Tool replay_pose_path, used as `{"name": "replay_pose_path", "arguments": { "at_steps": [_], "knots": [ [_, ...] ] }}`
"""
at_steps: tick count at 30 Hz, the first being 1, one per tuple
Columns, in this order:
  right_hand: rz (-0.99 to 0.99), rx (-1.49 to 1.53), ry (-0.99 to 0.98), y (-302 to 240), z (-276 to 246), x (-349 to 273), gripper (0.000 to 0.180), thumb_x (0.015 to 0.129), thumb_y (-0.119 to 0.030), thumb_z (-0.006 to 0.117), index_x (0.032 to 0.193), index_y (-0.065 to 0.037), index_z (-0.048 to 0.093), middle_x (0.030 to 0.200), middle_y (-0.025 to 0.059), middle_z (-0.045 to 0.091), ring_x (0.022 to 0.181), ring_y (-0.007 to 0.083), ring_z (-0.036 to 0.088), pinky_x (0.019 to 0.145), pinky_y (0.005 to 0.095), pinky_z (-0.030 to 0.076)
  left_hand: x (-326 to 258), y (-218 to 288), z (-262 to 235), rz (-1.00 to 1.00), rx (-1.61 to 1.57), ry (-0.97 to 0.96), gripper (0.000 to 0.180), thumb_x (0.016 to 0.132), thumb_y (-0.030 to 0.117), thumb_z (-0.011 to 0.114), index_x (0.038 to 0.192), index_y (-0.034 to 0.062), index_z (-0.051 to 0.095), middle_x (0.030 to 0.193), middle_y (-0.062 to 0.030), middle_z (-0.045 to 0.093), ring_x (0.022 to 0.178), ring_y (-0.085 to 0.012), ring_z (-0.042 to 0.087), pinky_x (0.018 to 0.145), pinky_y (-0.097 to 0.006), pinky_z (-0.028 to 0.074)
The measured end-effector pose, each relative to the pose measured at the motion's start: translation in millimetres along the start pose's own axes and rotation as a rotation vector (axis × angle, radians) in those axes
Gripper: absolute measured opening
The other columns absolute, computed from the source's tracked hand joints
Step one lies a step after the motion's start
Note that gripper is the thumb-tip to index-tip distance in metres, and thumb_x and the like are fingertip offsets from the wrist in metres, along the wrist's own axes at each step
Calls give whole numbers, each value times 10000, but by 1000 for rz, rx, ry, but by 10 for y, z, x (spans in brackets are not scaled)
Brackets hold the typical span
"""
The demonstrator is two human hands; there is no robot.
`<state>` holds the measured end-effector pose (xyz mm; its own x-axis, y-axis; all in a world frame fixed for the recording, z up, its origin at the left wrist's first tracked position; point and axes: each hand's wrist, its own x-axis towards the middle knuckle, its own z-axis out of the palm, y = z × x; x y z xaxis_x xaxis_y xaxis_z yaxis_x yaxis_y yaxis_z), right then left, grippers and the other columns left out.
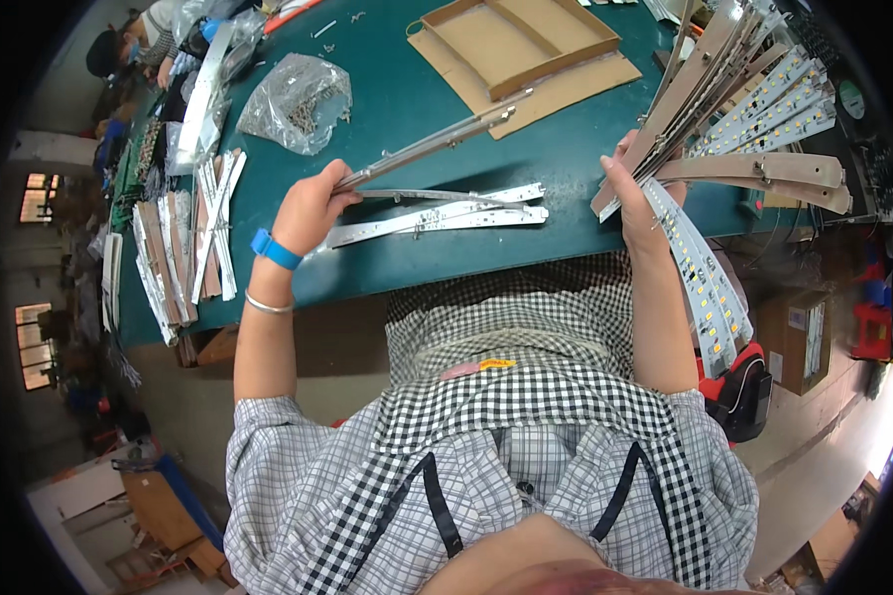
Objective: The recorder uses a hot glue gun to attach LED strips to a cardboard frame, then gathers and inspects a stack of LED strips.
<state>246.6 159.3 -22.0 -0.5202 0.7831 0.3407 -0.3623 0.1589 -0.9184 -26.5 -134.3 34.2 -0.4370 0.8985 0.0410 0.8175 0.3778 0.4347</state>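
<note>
My left hand (313, 208), with a blue band and a bangle at the wrist, is closed around the near ends of a few thin strips (437, 146) seen edge-on, which point away to the right. Just below them, white circuit board strips (446, 215) lie crossed on the green table. My right hand (645, 188) grips a thick fanned bundle of LED strips (704, 275). Some show white faces with small yellow LEDs, others brown backs (784, 174). The bundle spreads up, right and down past my wrist; its middle is partly hidden by my fingers.
A clear plastic bag of small metal parts (298, 104) and a cardboard tray (526, 45) rest on the green table (387, 109). Piles of strips (184, 238) crowd its left side. A red and black power tool (739, 392) is below the bundle. Another person (134, 45) works at the far left.
</note>
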Motion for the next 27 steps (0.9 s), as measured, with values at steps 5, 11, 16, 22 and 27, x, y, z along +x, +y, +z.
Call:
{"name": "replay_pose_path", "arguments": {
  "at_steps": [5, 11, 16, 22, 27],
  "knots": [
    [0, 30, 53, -120, 89, 3, 260, 737, 28, 727, 940, -36, 577, 831, 13, 566, 746, 93, 537, 679, 251, 432, -26, 138, 25, 37, 167, 219, 182, 835, 60, 653, 948, 56, 511, 801, -171, 625, 757, -397, 604, 615, -448, 461],
    [-15, 23, 66, -91, 81, 2, 270, 735, 8, 736, 953, -35, 583, 842, 16, 573, 756, 94, 539, 689, 255, 434, -48, 179, 21, 139, 283, 311, 168, 830, 49, 653, 937, 62, 524, 774, -145, 615, 724, -369, 595, 610, -435, 462],
    [12, -6, 18, -54, 23, -5, 368, 736, 26, 740, 1050, -45, 562, 979, 43, 576, 857, 121, 559, 753, 277, 477, -88, 214, 26, 120, 221, 346, 164, 825, 19, 645, 958, 64, 559, 793, -138, 624, 734, -351, 608, 622, -418, 476],
    [-15, -16, 11, -59, 20, -1, 387, 741, 41, 732, 1060, -54, 534, 975, 44, 572, 856, 120, 562, 756, 273, 480, -40, 236, 76, 198, 144, 411, 185, 834, -28, 617, 997, 59, 624, 842, -134, 660, 788, -331, 646, 660, -378, 508],
    [-18, 93, 22, -15, 19, 1, 441, 760, 54, 721, 1124, -50, 495, 980, 54, 573, 892, 140, 587, 775, 295, 493, 59, 325, 171, 88, -210, 312, 138, 896, -2, 562, 1022, 22, 611, 800, -108, 671, 657, -209, 642, 605, -305, 486]
  ]
}}
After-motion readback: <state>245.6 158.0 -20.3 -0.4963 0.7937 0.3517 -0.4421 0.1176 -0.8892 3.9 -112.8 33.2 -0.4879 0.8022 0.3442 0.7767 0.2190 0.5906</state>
